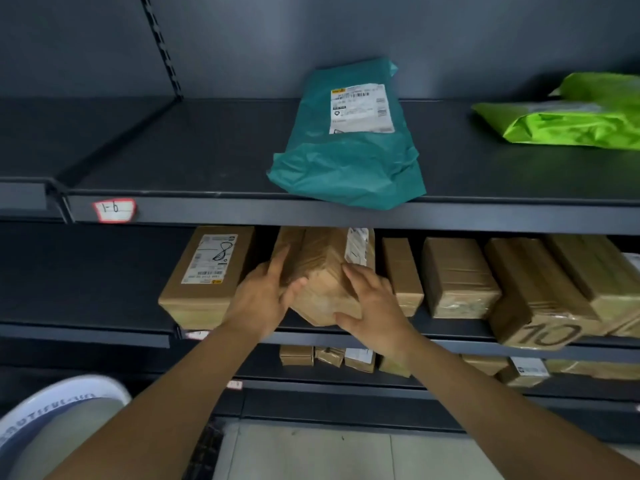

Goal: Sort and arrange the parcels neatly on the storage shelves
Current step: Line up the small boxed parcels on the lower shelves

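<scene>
1. Plainly, both hands grasp one brown box at the front of the middle shelf: the left hand is pressed flat on its left face with the thumb across the near end, and the right hand clasps its right side and lower near corner.
2. The box lies straight ahead of the hands, its long axis running front to back into the shelf. It sits tilted, with the near end jutting out over the shelf lip.
3. Neither hand is clearly nearer; they flank it about evenly.
4. On its left lies a labelled box, just beside it; on its right stands a narrow box, close by the right hand's fingers. The slot between the two neighbours looks snug.
5. As a judgement, the coming move turns on squaring the long axis with that slot, then pushing straight back.
6. Above, a teal bag overhangs the upper shelf, clear of the hands.
</scene>
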`<state>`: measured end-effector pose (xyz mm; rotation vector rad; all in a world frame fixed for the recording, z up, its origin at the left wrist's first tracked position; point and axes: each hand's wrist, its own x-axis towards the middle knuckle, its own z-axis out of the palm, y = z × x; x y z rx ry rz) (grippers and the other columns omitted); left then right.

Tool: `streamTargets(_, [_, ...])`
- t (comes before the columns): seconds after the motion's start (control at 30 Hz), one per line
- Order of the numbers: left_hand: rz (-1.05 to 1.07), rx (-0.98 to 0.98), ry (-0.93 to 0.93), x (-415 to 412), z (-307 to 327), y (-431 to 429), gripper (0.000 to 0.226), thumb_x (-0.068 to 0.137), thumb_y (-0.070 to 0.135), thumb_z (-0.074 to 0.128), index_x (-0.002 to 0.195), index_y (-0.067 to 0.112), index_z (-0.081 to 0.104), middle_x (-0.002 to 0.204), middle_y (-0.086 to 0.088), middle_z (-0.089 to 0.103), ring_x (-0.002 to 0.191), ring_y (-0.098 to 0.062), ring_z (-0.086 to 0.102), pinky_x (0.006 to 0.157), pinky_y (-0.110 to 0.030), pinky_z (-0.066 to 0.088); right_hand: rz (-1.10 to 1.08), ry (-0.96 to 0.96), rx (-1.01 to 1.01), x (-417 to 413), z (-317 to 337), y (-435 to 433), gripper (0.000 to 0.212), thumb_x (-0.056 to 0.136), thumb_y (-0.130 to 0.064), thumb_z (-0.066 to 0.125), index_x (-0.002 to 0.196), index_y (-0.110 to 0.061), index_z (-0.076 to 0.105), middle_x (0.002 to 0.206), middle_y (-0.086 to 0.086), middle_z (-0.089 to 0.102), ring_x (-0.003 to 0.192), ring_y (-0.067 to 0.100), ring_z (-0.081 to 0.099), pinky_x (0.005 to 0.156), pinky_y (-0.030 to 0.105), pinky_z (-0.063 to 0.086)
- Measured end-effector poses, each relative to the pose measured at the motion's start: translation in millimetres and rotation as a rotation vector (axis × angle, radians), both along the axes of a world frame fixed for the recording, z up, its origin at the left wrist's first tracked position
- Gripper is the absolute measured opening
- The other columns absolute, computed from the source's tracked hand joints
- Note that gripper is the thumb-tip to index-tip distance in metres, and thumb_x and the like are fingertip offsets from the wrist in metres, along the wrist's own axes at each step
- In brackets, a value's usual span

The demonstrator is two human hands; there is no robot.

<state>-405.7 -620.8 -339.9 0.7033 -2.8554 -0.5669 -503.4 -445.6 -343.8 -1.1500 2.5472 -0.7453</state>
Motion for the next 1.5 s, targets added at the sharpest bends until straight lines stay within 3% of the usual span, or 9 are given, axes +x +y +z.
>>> streamTargets(0.17, [0.135,-0.005,-0.017,9,2,-13,0.083,0.080,0.071,0.011,0.143,0.021,0.032,0.136,-0.013,0.047,0.125,-0.033,0.041,0.098,-0.044,0.038,0.095,0.006,0.018,8,2,-21,0.076,0.090,-0.036,0.057,0.151,-0.026,0.012,0.154,-0.013,0.011,0.139,0.016,0.013,0.116,0.037,0.018])
streamTargets(0.33, [0.343,0.419,0.076,3,-2,-19,0.073,0.087,0.068,0.036,0.137,0.014,0.036,0.129,-0.012,0.053,0.115,-0.031,0.052,0.097,-0.045,0.045,0.181,0.034,0.065,9,-10,-30,0.067,0.093,-0.033,0.053,0.150,-0.029,0.016,0.154,-0.015,0.012,0.138,0.015,0.014,0.115,0.039,0.018])
streamTargets(0.47, [0.434,0.524,-0.013,4,-11,-25,0.043,0.095,0.041,0.043,0.120,0.007,0.049,0.094,-0.007,0.059,0.082,-0.023,0.058,0.080,-0.039,0.052,-0.138,-0.184,-0.169,-1,-18,-39,0.055,0.096,-0.034,0.050,0.146,-0.020,0.032,0.150,0.002,0.024,0.137,0.020,0.026,0.112,0.028,0.021])
streamTargets(0.57, [0.355,0.613,0.023,10,-20,-19,0.044,0.097,0.036,0.045,0.135,0.015,0.042,0.119,-0.010,0.060,0.106,-0.027,0.057,0.093,-0.038,0.046,-0.315,-0.341,-0.158,-10,-27,-44,0.051,0.094,-0.042,0.049,0.137,-0.016,0.042,0.139,0.011,0.043,0.126,0.025,0.043,0.104,0.032,0.034])
streamTargets(0.73, [0.307,0.629,0.036,22,-17,-17,0.049,0.096,0.027,0.053,0.140,0.014,0.035,0.127,-0.010,0.056,0.111,-0.024,0.054,0.094,-0.033,0.043,-0.419,-0.355,-0.183,-10,-33,-36,0.040,0.093,-0.035,0.054,0.122,-0.008,0.049,0.115,0.011,0.060,0.094,0.021,0.055,0.077,0.026,0.040])
streamTargets(0.97, [0.236,0.580,-0.073,46,-11,-16,0.031,0.086,0.018,0.068,0.101,0.015,0.040,0.104,-0.006,0.059,0.099,-0.019,0.055,0.088,-0.033,0.046,-0.378,-0.372,-0.184,14,-34,-20,0.036,0.090,-0.029,0.061,0.121,-0.016,0.048,0.120,0.005,0.051,0.103,0.020,0.055,0.092,0.038,0.049])
streamTargets(1.13, [0.189,0.551,-0.138,55,-7,-13,0.037,0.084,0.017,0.070,0.105,0.013,0.040,0.097,0.002,0.054,0.095,-0.016,0.053,0.078,-0.027,0.043,-0.355,-0.399,-0.166,21,-33,-10,0.035,0.089,-0.025,0.064,0.118,-0.015,0.047,0.118,0.005,0.052,0.105,0.020,0.055,0.095,0.039,0.048])
streamTargets(1.4, [0.206,0.399,0.027,39,-7,-3,0.062,0.096,0.006,0.044,0.149,0.027,0.018,0.132,-0.012,0.050,0.114,-0.026,0.052,0.093,-0.031,0.041,-0.300,-0.401,-0.150,16,-26,-17,0.045,0.097,-0.032,0.047,0.140,-0.019,0.041,0.135,0.008,0.046,0.120,0.025,0.048,0.097,0.032,0.038])
streamTargets(1.5, [0.148,0.145,0.057,30,-15,2,0.050,0.099,0.013,0.041,0.146,0.028,0.032,0.156,-0.009,0.014,0.133,-0.033,0.036,0.109,-0.037,0.034,-0.292,-0.468,-0.208,12,-24,-20,0.043,0.096,-0.034,0.050,0.138,-0.023,0.046,0.132,0.003,0.055,0.120,0.020,0.051,0.092,0.025,0.038])
